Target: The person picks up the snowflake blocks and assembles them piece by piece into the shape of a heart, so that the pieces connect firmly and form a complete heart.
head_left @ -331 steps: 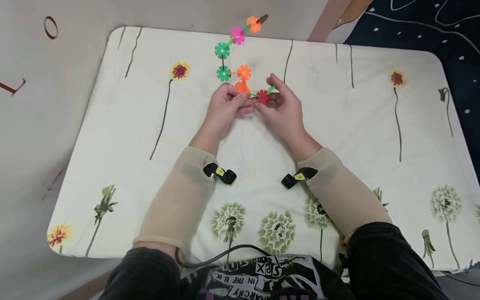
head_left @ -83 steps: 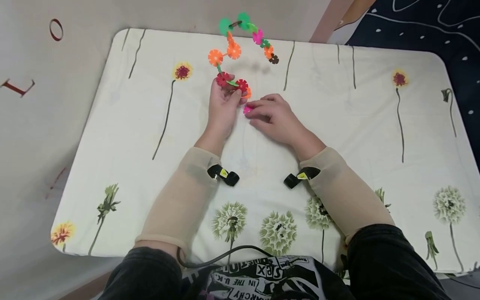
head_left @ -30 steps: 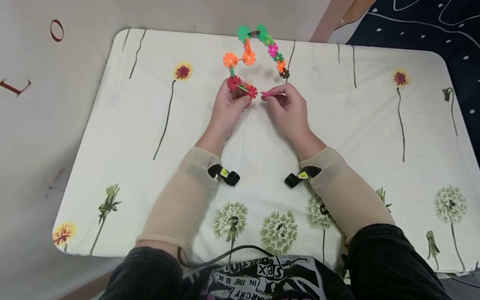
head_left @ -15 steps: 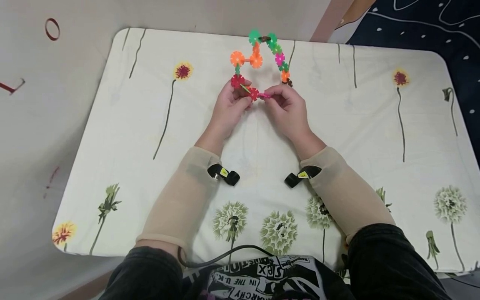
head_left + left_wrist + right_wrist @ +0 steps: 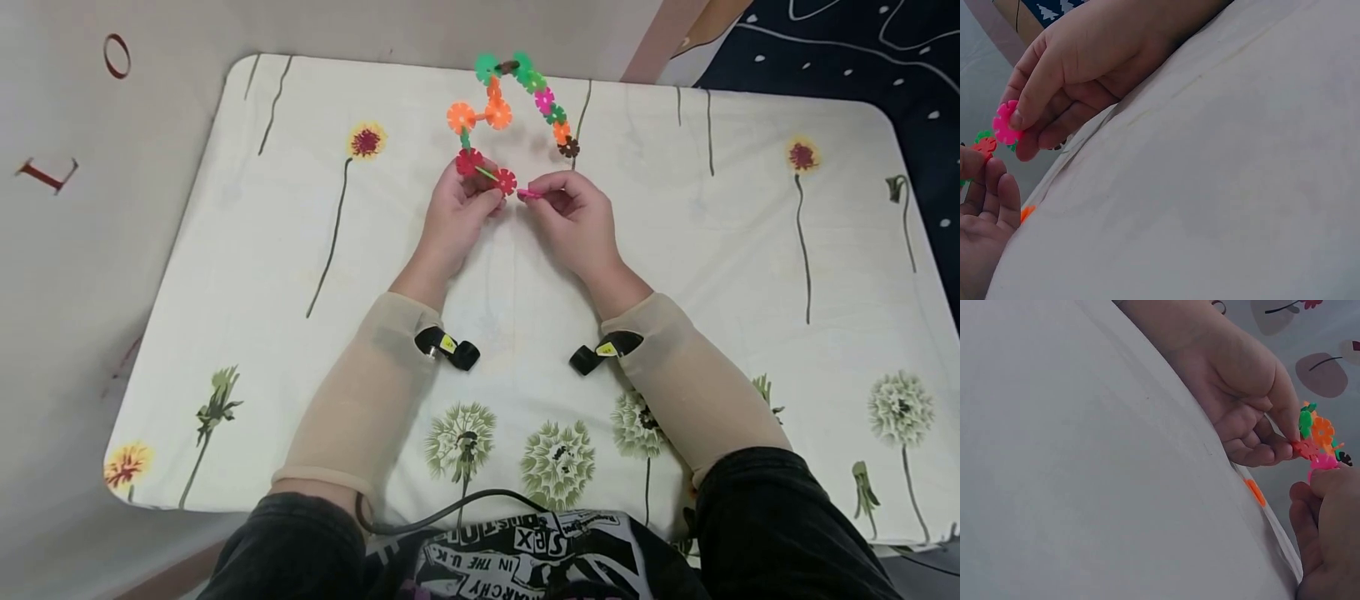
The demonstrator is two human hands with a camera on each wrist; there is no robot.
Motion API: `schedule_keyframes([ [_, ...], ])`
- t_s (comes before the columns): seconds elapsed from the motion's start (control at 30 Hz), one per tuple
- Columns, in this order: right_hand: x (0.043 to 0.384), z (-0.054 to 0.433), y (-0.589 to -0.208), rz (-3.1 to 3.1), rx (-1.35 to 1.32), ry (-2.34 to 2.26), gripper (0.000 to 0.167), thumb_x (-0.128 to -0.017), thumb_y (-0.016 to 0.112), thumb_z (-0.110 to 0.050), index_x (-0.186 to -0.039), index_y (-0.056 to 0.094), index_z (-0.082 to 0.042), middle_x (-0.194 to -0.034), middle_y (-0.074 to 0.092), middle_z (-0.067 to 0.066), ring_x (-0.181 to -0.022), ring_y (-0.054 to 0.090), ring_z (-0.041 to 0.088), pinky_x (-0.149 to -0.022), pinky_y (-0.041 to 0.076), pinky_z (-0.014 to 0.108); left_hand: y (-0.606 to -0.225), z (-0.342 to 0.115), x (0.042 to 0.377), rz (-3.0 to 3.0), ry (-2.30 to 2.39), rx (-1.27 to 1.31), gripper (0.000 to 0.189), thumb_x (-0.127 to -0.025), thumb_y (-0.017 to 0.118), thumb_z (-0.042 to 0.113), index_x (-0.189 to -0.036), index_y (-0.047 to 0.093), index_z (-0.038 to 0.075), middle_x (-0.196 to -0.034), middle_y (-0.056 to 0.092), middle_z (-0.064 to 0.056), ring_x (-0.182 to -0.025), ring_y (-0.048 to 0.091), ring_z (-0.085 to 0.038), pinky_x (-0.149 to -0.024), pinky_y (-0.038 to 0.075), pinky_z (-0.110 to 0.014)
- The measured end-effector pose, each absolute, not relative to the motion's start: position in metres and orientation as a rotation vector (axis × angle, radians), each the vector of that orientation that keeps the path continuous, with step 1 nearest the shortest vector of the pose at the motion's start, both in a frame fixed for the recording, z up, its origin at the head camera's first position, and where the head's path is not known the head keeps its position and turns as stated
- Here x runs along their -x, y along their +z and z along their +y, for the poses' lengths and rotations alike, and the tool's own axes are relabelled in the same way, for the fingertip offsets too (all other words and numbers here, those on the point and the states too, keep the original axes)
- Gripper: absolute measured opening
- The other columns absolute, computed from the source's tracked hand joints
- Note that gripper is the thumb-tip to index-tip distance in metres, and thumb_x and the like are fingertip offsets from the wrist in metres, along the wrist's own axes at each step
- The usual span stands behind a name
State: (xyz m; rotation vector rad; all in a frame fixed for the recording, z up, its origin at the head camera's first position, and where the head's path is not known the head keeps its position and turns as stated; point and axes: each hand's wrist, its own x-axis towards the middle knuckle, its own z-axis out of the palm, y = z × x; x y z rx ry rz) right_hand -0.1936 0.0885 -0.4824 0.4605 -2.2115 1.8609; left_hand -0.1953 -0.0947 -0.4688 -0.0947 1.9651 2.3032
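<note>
My left hand (image 5: 456,208) pinches a red notched disc (image 5: 506,182) at the near end of a chain of plastic snowflake discs. From there the chain runs through a thin green disc (image 5: 487,173), another red one (image 5: 468,162) and orange discs (image 5: 498,114), then curves over green ones (image 5: 486,67) to a brown disc (image 5: 568,147). My right hand (image 5: 576,212) pinches a pink notched disc (image 5: 1005,124) between thumb and forefinger. Seen edge-on in the head view, it sits just right of the red disc, with a narrow gap between them.
A flower-printed white cloth covers the table (image 5: 517,333). Low by the cloth, an orange piece (image 5: 1255,492) shows in both wrist views. A pale wall (image 5: 375,29) stands behind the table, and a dark patterned fabric (image 5: 862,50) lies at the far right.
The chain has gained a second red disc and a green one since the oldest frame. The right hand brought the pink disc to the red one; they met half a second ago and now stand slightly apart.
</note>
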Motion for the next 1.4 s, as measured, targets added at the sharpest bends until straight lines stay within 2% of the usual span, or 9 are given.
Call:
schedule_keyframes([
  [0.27, 0.194, 0.091, -0.483, -2.187, -0.467, 1.851, 0.010, -0.092, 0.081, 0.005, -0.099, 0.076, 0.007, -0.100, 0.077, 0.015, -0.089, 0.072, 0.013, -0.083, 0.059, 0.024, -0.468, -0.094, 0.196, 1.939, 2.321, 0.095, 0.029, -0.102, 0.068, -0.004, -0.127, 0.058, 0.007, -0.124, 0.066, -0.010, -0.110, 0.064, -0.024, -0.096, 0.059, -0.033],
  [0.5, 0.186, 0.088, -0.469, -2.192, -0.426, 1.804, 0.010, -0.089, 0.081, 0.011, -0.096, 0.074, 0.012, -0.096, 0.076, 0.023, -0.082, 0.069, 0.004, -0.077, 0.057, 0.020, -0.466, -0.094, 0.194, 1.952, 2.282, 0.110, 0.032, -0.101, 0.072, -0.001, -0.129, 0.059, 0.007, -0.124, 0.066, -0.010, -0.111, 0.066, -0.024, -0.097, 0.059, -0.032],
  [0.7, 0.177, 0.084, -0.451, -2.216, -0.366, 1.850, 0.011, -0.089, 0.081, 0.011, -0.096, 0.073, 0.013, -0.097, 0.077, 0.023, -0.079, 0.068, 0.006, -0.073, 0.056, 0.018, -0.465, -0.094, 0.193, 1.935, 2.275, 0.091, 0.031, -0.100, 0.071, -0.004, -0.127, 0.059, 0.007, -0.123, 0.066, -0.010, -0.110, 0.067, -0.024, -0.096, 0.060, -0.033],
  [0.87, 0.182, 0.086, -0.462, -2.247, -0.320, 1.848, 0.013, -0.088, 0.083, 0.009, -0.095, 0.073, 0.012, -0.098, 0.078, 0.020, -0.082, 0.071, 0.006, -0.076, 0.058, 0.019, -0.465, -0.094, 0.193, 1.932, 2.272, 0.083, 0.028, -0.100, 0.069, -0.007, -0.123, 0.060, 0.006, -0.122, 0.067, -0.010, -0.108, 0.068, -0.024, -0.095, 0.060, -0.033],
  [1.03, 0.191, 0.091, -0.477, -2.241, -0.314, 1.882, 0.013, -0.086, 0.086, 0.006, -0.095, 0.076, 0.009, -0.099, 0.080, 0.014, -0.087, 0.074, 0.007, -0.081, 0.060, 0.023, -0.463, -0.092, 0.192, 1.982, 2.229, 0.081, 0.026, -0.100, 0.070, -0.005, -0.121, 0.061, 0.007, -0.118, 0.070, -0.009, -0.098, 0.066, -0.025, -0.088, 0.060, -0.031],
  [1.2, 0.192, 0.091, -0.479, -2.196, -0.351, 1.933, 0.012, -0.085, 0.088, 0.006, -0.092, 0.078, 0.008, -0.098, 0.080, 0.016, -0.089, 0.076, 0.011, -0.082, 0.062, 0.027, -0.461, -0.093, 0.190, 2.024, 2.168, 0.099, 0.023, -0.100, 0.071, -0.001, -0.117, 0.061, 0.011, -0.113, 0.069, -0.009, -0.088, 0.064, -0.026, -0.079, 0.058, -0.031],
  [1.4, 0.190, 0.091, -0.479, -2.198, -0.354, 1.925, 0.011, -0.083, 0.089, 0.005, -0.090, 0.081, 0.005, -0.097, 0.080, 0.017, -0.087, 0.076, 0.013, -0.081, 0.062, 0.026, -0.464, -0.096, 0.189, 2.066, 2.157, 0.029, 0.021, -0.100, 0.071, -0.002, -0.114, 0.061, 0.009, -0.101, 0.066, -0.012, -0.075, 0.058, -0.026, -0.069, 0.053, -0.030],
])
